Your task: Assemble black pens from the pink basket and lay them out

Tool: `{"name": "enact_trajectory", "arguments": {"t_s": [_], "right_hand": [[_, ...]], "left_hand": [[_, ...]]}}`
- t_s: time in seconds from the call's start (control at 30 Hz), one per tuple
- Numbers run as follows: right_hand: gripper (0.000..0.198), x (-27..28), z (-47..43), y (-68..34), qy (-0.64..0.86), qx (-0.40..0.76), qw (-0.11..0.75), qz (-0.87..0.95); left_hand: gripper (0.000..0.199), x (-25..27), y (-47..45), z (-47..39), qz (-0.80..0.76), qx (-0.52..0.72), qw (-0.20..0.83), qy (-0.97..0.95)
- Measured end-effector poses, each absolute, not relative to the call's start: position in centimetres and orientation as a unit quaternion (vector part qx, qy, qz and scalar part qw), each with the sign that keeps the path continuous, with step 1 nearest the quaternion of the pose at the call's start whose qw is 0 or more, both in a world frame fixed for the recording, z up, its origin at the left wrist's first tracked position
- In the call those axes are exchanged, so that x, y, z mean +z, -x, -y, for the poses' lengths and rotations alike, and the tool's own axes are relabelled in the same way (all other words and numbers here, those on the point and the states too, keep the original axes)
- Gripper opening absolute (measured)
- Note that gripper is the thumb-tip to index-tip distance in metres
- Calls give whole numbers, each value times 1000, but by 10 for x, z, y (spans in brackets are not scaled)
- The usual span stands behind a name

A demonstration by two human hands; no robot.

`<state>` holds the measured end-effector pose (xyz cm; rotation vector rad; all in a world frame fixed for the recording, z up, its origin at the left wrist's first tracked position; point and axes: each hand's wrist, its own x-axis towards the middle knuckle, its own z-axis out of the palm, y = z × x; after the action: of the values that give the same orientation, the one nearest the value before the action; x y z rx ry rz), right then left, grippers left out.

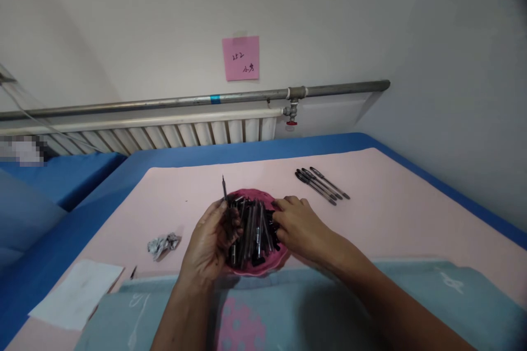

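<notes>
A round pink basket (263, 270) full of clear pen barrels and black pen parts (251, 230) sits in front of me. At its left rim my left hand (209, 236) is closed around a slim pen part (224, 189), whose pointed tip sticks up; dark smudges mark the fingers. My right hand (298, 225) reaches over the right side of the basket, its fingers curled down among the black parts. What those fingertips grip, if anything, is hidden. Behind the right hand, several capped pens (321, 184) lie side by side on the pink table cover (391, 214).
A crumpled paper (162, 244), a white sheet (78, 293) and a small dark tip (134, 272) lie at the left. A blue-green cloth (411, 285) covers the near edge. Behind the table are a radiator (197, 133), a pipe (164, 104) and a pink note (241, 58) on the wall.
</notes>
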<state>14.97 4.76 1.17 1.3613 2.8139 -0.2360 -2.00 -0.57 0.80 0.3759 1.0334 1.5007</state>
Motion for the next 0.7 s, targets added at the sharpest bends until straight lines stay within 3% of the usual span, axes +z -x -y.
{"name": "enact_trajectory", "arguments": {"t_s": [0.33,0.5,0.57,0.7], "right_hand": [[14,0,-48,-145,-438,-71,7,-896],[16,4,-48,-148,-440,-93,-108,-887],[16,8,-48,-149,-448,-165,-184,-859],[12,11,-45,-149,-417,-448,-300,-732]], "left_hand": [[12,8,19,7,-452,646,592,-168],[13,7,19,6,-434,658,596,-155],[15,7,18,6,-418,662,603,-153],[19,10,17,6,-411,658,613,-150]]}}
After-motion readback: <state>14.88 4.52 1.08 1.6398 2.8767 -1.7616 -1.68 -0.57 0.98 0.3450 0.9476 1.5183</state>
